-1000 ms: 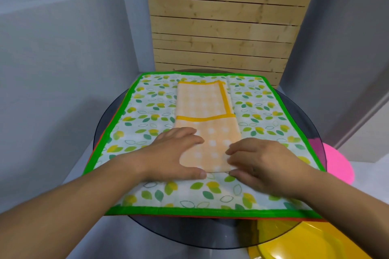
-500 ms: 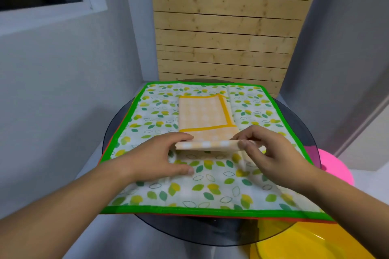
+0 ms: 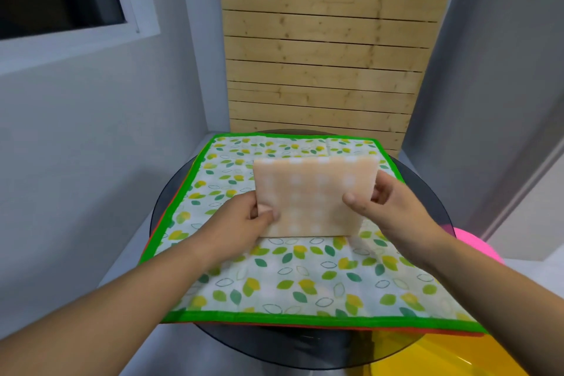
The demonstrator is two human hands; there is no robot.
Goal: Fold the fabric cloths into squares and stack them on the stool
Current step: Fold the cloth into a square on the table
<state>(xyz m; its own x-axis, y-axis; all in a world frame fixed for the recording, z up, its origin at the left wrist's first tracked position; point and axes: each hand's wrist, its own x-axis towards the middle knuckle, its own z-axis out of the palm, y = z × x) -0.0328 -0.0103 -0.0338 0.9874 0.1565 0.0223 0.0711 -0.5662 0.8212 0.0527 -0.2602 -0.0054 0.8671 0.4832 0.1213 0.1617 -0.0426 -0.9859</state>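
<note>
Your left grip (image 3: 244,220) and right grip (image 3: 393,207) each pinch a side edge of the folded orange cloth (image 3: 311,195), thumbs on its near face. You hold it nearly upright over the middle of the leaf-print cloth (image 3: 305,281) spread across the worktop (image 3: 305,345).

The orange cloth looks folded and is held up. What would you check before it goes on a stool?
1. Left grip and right grip both pinch the orange cloth: ok.
2. Fold neat, edges aligned: ok.
3. Its lower edge clear of the leaf-print cloth: cannot tell.
4. Pink stool top free: cannot tell, mostly hidden behind the glass table.
5. Leaf-print cloth lies flat: ok.
</note>
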